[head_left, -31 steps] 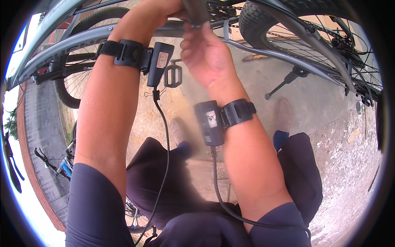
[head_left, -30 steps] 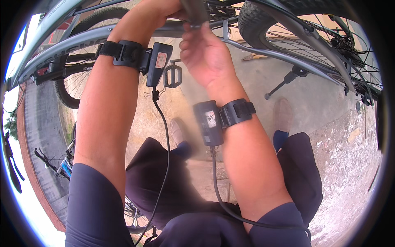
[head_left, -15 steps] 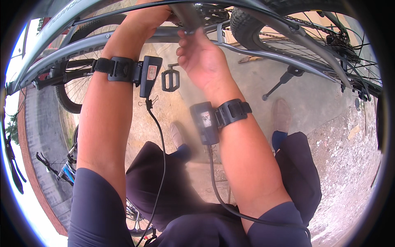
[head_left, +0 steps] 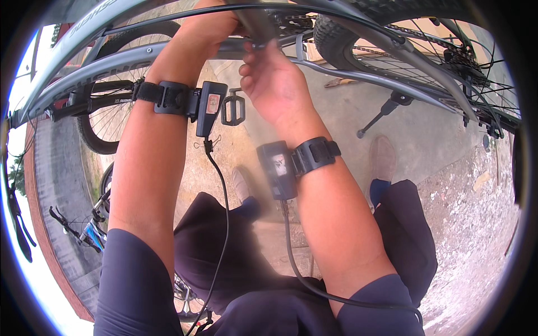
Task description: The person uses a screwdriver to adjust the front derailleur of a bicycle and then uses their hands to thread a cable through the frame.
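A grey bicycle frame (head_left: 106,78) spans the top of the view. My left hand (head_left: 216,21) reaches in at the frame's dark tube (head_left: 255,25), near the chain and crank area; its fingers are hidden behind the tube. Just right of it, my right hand (head_left: 276,87) is turned palm up under the same tube, with its fingers curled in. Whatever those fingers hold, if anything, is hidden. Between my wrists a black pedal (head_left: 233,110) hangs below the frame.
A knobby tyre (head_left: 330,42) and the rear chain and sprockets (head_left: 462,63) are at the upper right. A kickstand (head_left: 386,112) points down to the concrete floor. Pliers (head_left: 341,82) lie behind it. Boxes strapped to my forearms trail black cables (head_left: 225,224). Another bicycle (head_left: 89,232) stands at left.
My left forearm and wrist have shifted slightly to the right. My right hand stays at the tube, with only a slight turn of the wrist.
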### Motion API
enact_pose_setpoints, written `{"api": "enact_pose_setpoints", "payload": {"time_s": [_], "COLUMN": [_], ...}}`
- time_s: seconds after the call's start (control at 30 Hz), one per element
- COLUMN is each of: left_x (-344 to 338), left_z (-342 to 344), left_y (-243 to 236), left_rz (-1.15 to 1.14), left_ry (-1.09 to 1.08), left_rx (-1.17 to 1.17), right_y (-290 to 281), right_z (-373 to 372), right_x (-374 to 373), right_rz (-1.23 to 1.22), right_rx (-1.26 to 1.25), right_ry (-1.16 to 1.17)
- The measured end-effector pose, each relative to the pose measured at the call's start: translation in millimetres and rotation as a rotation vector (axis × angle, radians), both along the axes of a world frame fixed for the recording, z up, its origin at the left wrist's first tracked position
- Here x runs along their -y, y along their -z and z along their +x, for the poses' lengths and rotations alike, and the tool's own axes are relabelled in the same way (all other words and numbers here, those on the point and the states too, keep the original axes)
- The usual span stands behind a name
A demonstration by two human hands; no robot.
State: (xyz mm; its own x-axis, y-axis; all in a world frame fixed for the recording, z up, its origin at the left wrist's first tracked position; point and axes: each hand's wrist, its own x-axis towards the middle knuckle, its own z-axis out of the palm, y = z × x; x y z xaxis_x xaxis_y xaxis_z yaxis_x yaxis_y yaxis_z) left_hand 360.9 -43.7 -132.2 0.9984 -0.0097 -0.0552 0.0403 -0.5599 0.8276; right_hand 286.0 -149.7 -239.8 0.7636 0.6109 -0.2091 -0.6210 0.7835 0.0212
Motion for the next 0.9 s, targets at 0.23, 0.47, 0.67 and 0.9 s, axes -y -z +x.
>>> {"api": "enact_pose_setpoints", "payload": {"time_s": [0.23, 0.47, 0.67, 0.9], "left_x": [-3.1, -5.8, -3.6, -18.7], "left_z": [-1.5, -6.6, -19.6, -37.7], "left_y": [1.4, 7.6, 4.0, 20.6], "left_rz": [-0.103, -0.239, -0.270, -0.123], "left_ry": [-0.014, -0.024, -0.101, -0.163], "left_rx": [0.013, 0.039, -0.056, -0.096], "right_y": [0.0, -3.1, -6.0, -11.2], "right_z": [-2.0, -0.7, -2.0, -2.5], "right_x": [-1.7, -2.5, -0.4, 14.8], "right_rz": [-0.014, -0.065, -0.125, -0.502], "right_rx": [0.035, -0.009, -0.003, 0.039], "right_ry": [-0.003, 0.002, 0.006, 0.056]}}
